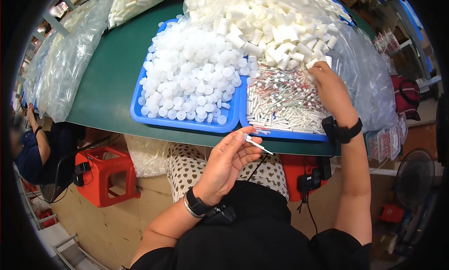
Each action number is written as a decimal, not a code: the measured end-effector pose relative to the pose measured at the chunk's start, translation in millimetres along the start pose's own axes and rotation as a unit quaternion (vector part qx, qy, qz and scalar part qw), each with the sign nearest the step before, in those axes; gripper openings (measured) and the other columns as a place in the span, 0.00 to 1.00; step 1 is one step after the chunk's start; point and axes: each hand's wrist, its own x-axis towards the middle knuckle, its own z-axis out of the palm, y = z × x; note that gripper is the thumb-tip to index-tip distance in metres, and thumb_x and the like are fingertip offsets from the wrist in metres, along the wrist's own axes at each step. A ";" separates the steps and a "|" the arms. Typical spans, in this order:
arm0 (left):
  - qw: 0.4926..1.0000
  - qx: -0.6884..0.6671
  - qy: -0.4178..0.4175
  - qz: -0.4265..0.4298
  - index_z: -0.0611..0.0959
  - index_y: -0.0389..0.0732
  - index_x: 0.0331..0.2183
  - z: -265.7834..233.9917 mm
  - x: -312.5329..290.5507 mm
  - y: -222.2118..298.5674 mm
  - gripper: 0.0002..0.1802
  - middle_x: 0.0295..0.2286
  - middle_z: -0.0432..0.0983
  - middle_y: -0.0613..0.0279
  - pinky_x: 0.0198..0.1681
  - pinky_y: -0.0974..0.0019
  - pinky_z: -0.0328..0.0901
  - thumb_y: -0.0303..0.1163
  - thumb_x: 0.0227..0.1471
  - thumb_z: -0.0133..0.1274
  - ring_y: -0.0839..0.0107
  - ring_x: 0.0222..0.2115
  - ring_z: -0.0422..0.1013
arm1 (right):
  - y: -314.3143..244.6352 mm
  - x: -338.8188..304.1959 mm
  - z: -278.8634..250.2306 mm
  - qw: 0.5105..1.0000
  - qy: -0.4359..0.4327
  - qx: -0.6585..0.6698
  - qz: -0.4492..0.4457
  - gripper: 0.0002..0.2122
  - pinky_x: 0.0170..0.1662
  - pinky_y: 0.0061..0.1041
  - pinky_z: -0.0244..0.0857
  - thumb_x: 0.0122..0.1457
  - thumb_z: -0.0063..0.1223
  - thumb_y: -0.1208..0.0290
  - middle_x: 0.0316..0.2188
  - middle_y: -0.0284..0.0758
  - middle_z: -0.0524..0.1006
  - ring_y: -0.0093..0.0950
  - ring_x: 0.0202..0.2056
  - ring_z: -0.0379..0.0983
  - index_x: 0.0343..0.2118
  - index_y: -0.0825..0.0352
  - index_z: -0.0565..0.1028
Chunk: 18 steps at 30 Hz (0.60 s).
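Note:
Between the thumb and fingers of my left hand (229,155) is a thin white stick-like part (258,145), pointing down to the right, with a whitish piece at its upper end. It is held over my lap, just off the table's front edge. My right hand (331,85) reaches to where white cylinders (276,33) meet the wired parts, its fingers curled in; what they hold, if anything, is hidden. Under it, a blue tray (299,135) carries many thin white sticks with red and white wires (280,94). Left of that, another blue tray (182,124) is heaped with translucent white discs (191,73).
Clear plastic bags (70,59) lie on the green table (107,87) at left, and a plastic sheet (369,78) spreads at right. Red stools (105,174) stand below the table. A fan (415,176) is at far right. Another person's arm (39,139) shows at far left.

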 end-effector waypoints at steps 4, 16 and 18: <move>1.000 -0.004 -0.003 -0.001 0.70 0.32 0.54 -3.1 -0.4 1.6 0.25 0.40 0.77 0.53 0.43 0.67 0.72 0.41 0.65 0.44 0.71 0.37 0.76 | 2.3 -0.4 0.3 0.995 -0.060 -0.049 0.058 0.10 0.41 0.37 0.67 0.56 0.52 0.80 0.45 0.39 0.74 0.46 0.41 0.72 0.42 0.68 0.72; 0.993 0.076 -0.086 0.040 0.72 0.33 0.51 7.9 0.9 12.4 0.23 0.46 0.74 0.51 0.45 0.66 0.69 0.42 0.64 0.45 0.66 0.43 0.73 | -112.1 -51.4 -31.0 0.947 -0.026 0.290 0.132 0.12 0.28 0.26 0.65 0.51 0.66 0.72 0.25 0.36 0.74 0.24 0.24 0.72 0.34 0.69 0.73; 0.993 0.070 -0.091 0.038 0.73 0.34 0.51 9.9 2.1 11.3 0.23 0.46 0.74 0.52 0.43 0.67 0.68 0.42 0.64 0.45 0.68 0.42 0.73 | -129.1 -60.3 -22.7 0.933 -0.047 0.328 0.142 0.13 0.26 0.28 0.65 0.48 0.67 0.73 0.25 0.37 0.74 0.29 0.24 0.73 0.30 0.68 0.71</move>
